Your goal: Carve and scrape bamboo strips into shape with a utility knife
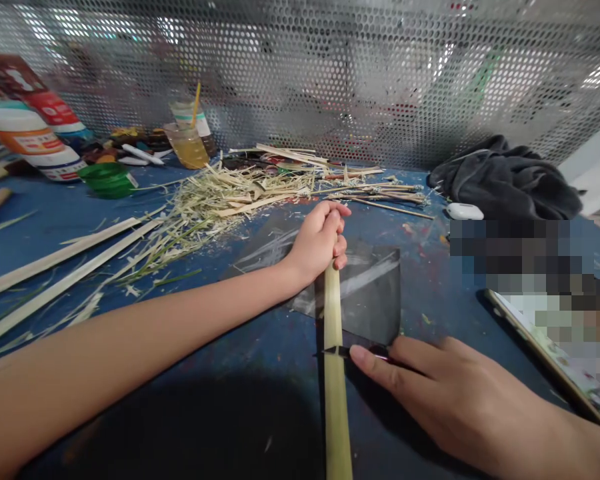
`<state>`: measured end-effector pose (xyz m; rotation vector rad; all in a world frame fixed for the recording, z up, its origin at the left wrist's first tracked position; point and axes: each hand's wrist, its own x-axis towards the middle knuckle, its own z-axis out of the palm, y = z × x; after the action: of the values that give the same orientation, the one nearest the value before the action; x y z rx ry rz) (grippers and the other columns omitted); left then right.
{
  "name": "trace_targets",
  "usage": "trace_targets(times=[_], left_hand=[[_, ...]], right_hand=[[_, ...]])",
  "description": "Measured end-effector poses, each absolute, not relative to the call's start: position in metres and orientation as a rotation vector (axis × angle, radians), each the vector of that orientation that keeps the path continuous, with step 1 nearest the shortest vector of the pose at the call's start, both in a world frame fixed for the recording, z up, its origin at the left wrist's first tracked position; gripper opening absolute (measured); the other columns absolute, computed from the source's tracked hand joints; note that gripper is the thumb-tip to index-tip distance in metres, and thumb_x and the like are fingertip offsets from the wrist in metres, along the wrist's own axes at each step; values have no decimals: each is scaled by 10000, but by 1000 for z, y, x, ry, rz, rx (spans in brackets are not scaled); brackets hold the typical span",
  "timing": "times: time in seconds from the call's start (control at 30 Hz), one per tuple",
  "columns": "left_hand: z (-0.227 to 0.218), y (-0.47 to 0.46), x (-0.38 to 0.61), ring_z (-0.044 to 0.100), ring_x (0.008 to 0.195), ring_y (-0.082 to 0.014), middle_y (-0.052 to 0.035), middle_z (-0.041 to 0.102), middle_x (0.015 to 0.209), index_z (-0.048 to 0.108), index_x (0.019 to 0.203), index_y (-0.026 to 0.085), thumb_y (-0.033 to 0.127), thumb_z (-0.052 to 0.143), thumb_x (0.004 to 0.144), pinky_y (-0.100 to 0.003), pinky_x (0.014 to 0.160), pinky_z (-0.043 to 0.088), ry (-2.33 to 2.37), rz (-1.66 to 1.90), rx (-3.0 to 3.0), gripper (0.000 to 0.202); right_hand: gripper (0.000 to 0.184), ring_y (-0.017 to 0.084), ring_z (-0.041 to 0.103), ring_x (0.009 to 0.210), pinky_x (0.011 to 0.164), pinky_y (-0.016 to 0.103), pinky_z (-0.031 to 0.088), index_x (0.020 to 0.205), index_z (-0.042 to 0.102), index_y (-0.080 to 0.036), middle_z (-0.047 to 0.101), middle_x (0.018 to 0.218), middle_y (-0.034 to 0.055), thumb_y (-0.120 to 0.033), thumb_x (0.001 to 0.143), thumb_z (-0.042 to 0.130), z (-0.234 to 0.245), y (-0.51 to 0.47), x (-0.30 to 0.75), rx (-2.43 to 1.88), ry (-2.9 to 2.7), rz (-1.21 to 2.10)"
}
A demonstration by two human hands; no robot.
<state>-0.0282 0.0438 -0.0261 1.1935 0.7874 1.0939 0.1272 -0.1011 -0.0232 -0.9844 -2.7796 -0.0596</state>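
Observation:
A long, pale yellow-green bamboo strip (pixel 333 307) runs from the near edge of the view up to my left hand (pixel 320 243). That hand is closed round the strip's far end, its fingers curled. My right hand (pixel 460 393), at the lower right, grips a craft knife (pixel 377 351) with a dark handle. The knife's pointed blade lies across the strip, at about a right angle to it. Whether the edge has cut in I cannot tell. Under the strip's far part lies a scuffed dark sheet (pixel 375 293).
A heap of shavings (pixel 220 193) and split strips (pixel 75 257) lies at the left and back. Paint tubs (pixel 35 143), a green cup (pixel 107 180) and a cup of yellowish liquid (pixel 190 147) stand behind. A dark cloth (pixel 510 177) and white case (pixel 464 211) are at right. Perforated metal (pixel 320 73) closes the back.

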Motion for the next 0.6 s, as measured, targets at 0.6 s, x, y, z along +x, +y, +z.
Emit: trace_targets(times=[0.6], left_hand=[[-15, 48, -25, 302, 327, 5, 54, 413, 703, 476, 830, 178, 74, 346, 901, -127, 254, 245, 896, 1166, 1191, 181]], right_hand=[[259, 65, 392, 364, 288, 218, 165, 1120, 575, -243, 576, 596, -47, -376, 949, 433, -31, -157, 116, -1056, -2798, 448]])
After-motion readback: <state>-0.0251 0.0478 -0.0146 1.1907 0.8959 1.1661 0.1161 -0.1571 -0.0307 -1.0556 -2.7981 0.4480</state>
